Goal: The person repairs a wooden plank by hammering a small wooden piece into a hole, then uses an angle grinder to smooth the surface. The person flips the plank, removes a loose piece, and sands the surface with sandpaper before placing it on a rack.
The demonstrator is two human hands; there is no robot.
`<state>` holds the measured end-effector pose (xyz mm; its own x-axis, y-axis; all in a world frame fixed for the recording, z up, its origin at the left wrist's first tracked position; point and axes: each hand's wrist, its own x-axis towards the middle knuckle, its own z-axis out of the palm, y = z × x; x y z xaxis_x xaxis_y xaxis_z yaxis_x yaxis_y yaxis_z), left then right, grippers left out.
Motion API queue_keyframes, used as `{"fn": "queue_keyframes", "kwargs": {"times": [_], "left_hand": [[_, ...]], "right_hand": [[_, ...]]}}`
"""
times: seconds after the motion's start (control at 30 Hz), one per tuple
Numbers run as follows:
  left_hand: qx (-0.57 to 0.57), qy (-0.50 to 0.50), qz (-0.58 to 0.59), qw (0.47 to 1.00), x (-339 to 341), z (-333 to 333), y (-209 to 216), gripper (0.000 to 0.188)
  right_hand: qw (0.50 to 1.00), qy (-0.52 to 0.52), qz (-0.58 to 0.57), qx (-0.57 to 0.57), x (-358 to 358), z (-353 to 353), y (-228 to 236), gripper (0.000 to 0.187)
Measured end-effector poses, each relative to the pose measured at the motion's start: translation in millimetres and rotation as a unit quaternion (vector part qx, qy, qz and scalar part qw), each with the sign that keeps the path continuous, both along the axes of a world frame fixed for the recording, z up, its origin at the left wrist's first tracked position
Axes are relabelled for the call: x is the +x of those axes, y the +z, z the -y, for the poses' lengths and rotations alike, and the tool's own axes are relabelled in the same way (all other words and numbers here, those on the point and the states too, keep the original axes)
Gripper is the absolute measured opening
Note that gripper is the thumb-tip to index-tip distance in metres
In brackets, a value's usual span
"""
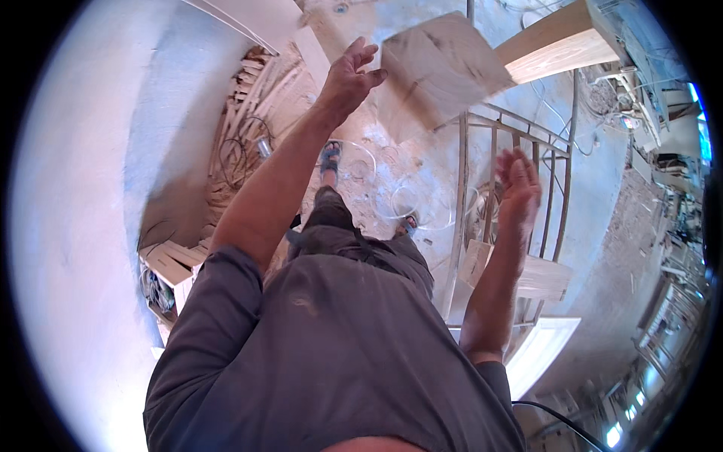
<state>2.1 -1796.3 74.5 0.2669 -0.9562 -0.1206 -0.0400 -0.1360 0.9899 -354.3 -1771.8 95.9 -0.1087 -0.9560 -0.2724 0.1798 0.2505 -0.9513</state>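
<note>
My left hand (pixel 350 81) is raised at the upper middle, its fingers apart and nothing in them. Just right of it is a pale wooden box-like piece (pixel 444 68), tilted and slightly blurred. A small gap shows between that piece and my fingertips. My right hand (pixel 518 188) is over the metal frame at the right, blurred, with its fingers stretched upward and no object in it. Beyond the tilted piece, a second pale wooden box-like piece (pixel 565 44) lies at an angle; what it rests on is partly hidden.
A metal-bar frame (pixel 461 196) stands to the right, with a wooden block (pixel 544 279) low beside my right forearm. Wood offcuts (pixel 252 94) lie heaped along the left wall. A thin pale hose (pixel 422 226) loops across the dusty floor near my feet.
</note>
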Motion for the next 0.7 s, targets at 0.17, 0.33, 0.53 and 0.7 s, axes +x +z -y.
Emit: {"fn": "queue_keyframes", "kwargs": {"times": [0.17, 0.33, 0.53, 0.7], "left_hand": [[0.114, -0.090, -0.071, 0.987, 84.2, -5.8, -95.4, 0.069], [0.228, 0.022, -0.099, 0.969, 150.0, -47.7, -172.8, 0.023], [0.296, 0.026, -0.054, 0.953, 217.0, -57.6, -196.3, 0.066], [0.287, 0.026, -0.029, 0.957, 227.7, -65.7, -216.4, 0.059]], "right_hand": [[0.984, -0.103, -0.142, 0.014, 63.6, 59.3, 38.9, 0.042], [0.963, -0.140, -0.229, 0.011, 127.6, 114.0, 44.8, 0.042], [0.933, -0.183, -0.311, 0.012, 145.1, 123.8, 29.0, 0.033], [0.906, -0.166, -0.389, 0.004, 105.0, 127.8, 11.9, 0.038]]}}
